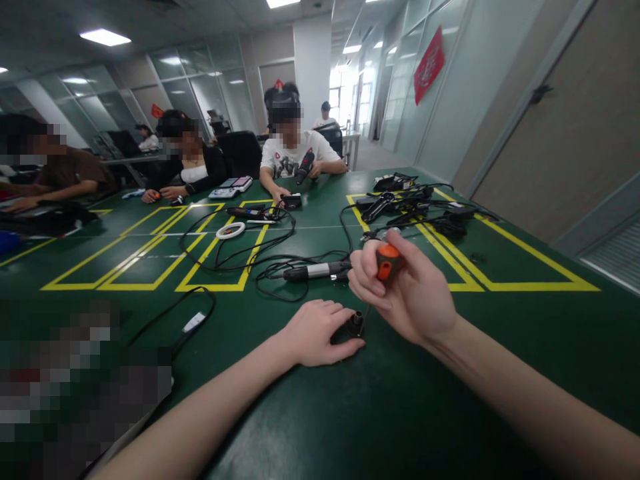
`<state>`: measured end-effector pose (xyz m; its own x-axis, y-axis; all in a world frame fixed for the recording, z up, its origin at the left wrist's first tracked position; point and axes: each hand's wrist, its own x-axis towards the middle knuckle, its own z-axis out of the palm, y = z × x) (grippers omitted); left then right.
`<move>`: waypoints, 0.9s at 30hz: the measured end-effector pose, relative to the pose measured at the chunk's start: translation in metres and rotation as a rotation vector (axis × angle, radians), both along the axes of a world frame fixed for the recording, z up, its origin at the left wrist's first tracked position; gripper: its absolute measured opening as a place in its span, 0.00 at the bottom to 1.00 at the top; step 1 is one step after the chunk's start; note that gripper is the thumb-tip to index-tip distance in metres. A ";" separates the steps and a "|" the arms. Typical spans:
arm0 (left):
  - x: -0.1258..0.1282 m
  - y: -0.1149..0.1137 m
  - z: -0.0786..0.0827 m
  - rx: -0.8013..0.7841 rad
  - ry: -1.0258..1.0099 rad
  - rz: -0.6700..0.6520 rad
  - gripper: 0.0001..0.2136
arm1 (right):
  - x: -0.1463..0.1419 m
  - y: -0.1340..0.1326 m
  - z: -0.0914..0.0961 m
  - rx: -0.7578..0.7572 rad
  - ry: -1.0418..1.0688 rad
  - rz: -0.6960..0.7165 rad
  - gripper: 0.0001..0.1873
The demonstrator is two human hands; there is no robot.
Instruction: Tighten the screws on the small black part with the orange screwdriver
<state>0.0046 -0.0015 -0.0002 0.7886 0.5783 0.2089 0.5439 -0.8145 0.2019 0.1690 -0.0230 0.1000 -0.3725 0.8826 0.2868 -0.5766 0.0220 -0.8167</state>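
My left hand (320, 333) rests on the green table, its fingers and thumb closed around a small black part (356, 323) with a round metal-rimmed post sticking up. In my right hand (413, 290) is a screwdriver (387, 262) with an orange and dark handle, wrapped by my fingers. Its thin shaft points down to the black part, and the tip sits at or beside the part's right edge; whether it touches a screw I cannot make out. Just beyond my hands lies a grey and black pen-shaped electric tool (315, 271) with a cable.
Black cables loop across the table (280, 413), which has yellow tape rectangles. A white ring (231, 231) lies left of centre. Dark tools and cords (400, 207) are piled at the back right. Across the table a person (295, 150) holds a black power tool; others sit at left.
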 end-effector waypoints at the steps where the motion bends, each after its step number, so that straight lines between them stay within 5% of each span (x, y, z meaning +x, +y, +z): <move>1: 0.000 0.000 0.000 -0.003 0.000 0.004 0.16 | 0.000 0.000 0.000 0.002 0.002 0.004 0.26; 6: -0.001 0.000 0.003 -0.011 -0.008 -0.002 0.15 | -0.001 0.000 -0.001 0.052 0.030 0.004 0.19; 12: -0.002 0.000 0.003 -0.018 -0.013 -0.002 0.15 | -0.002 0.002 0.000 0.025 -0.017 0.024 0.27; 17: -0.002 0.001 0.003 -0.001 -0.011 0.000 0.15 | -0.002 0.001 0.000 0.070 0.017 0.002 0.21; 23: -0.002 0.001 0.003 -0.012 0.007 0.009 0.15 | -0.003 0.003 0.001 0.055 -0.035 -0.014 0.29; 27: -0.002 0.002 0.002 -0.012 0.004 0.008 0.16 | -0.003 0.002 0.001 0.073 0.000 -0.009 0.24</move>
